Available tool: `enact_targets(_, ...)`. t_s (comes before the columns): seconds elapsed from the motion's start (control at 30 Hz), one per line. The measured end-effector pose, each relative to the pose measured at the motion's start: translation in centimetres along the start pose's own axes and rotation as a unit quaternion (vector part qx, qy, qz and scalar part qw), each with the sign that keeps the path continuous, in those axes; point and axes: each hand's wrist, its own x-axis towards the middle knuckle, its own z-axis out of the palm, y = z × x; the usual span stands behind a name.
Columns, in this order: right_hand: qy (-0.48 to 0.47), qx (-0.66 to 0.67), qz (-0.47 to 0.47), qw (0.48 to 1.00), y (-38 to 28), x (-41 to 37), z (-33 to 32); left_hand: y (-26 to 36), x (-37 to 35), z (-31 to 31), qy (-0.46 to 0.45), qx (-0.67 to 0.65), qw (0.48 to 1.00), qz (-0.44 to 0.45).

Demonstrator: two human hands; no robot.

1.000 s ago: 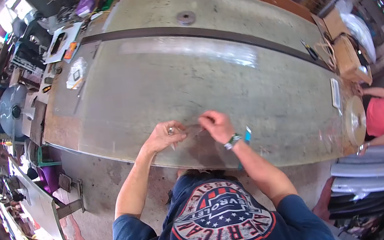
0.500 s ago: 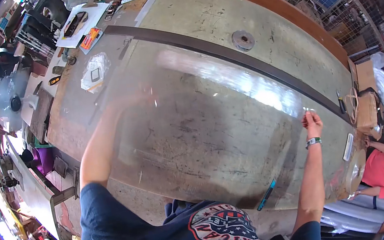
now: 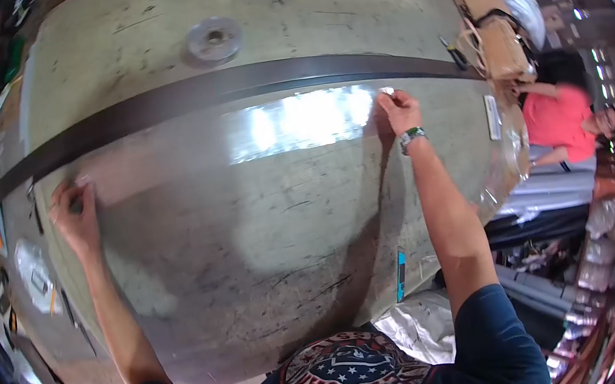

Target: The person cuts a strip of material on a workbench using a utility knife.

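Note:
A clear, shiny strip of plastic film [image 3: 307,123] stretches across the worktable [image 3: 289,232], throwing back bright light along its right half. At its right end, the fingertips of my right hand [image 3: 401,113] pinch the film. My left hand [image 3: 76,216] is at the opposite end, thumb and fingers closed on the strip's edge, slightly blurred. Just beyond the film lies a long dark straight bar [image 3: 233,86], running across the table. A clear disc-shaped spool [image 3: 216,40] lies behind that bar.
Near the table's front edge lies a blue cutter knife [image 3: 401,276]. A plastic bag [image 3: 37,275] is on the left, pliers [image 3: 451,51] and a cardboard box [image 3: 503,49] at the far right. Beyond the right edge is a person in a red shirt [image 3: 559,119].
My view has turned to the right. My left hand, blurred over the table's left part before, is now at the strip's left end. My right hand still pinches the right end.

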Motion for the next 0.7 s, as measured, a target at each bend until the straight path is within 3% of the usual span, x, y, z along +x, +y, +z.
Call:
enact_targets(0.23, 0.073, 0.028, 0.039, 0.996, -0.3, -1.7, -0.3, 0.4, -0.5, 0.1, 0.036, -0.016, 0.996, -0.084)
enact_targets(0.4, 0.056, 0.008, 0.003, 0.998, 2.8, -1.3, -0.7, 0.0, -0.6, 0.0, 0.019, 0.007, 0.996, -0.089)
enact_targets(0.53, 0.069, 0.082, -0.001, 0.994, 2.4, -1.5, -0.6, -0.8, -0.8, 0.4, 0.053, -0.046, 0.992, -0.104)
enact_targets(0.6, 0.049, 0.035, -0.002, 0.998, 2.2, -1.6, -0.7, -1.4, -0.8, 0.7, 0.059, -0.034, 0.992, -0.108)
enact_targets(0.7, 0.037, 0.051, 0.051, 0.997, 2.6, -1.8, -1.6, -1.4, -0.9, 0.6, 0.042, -0.072, 0.990, -0.118)
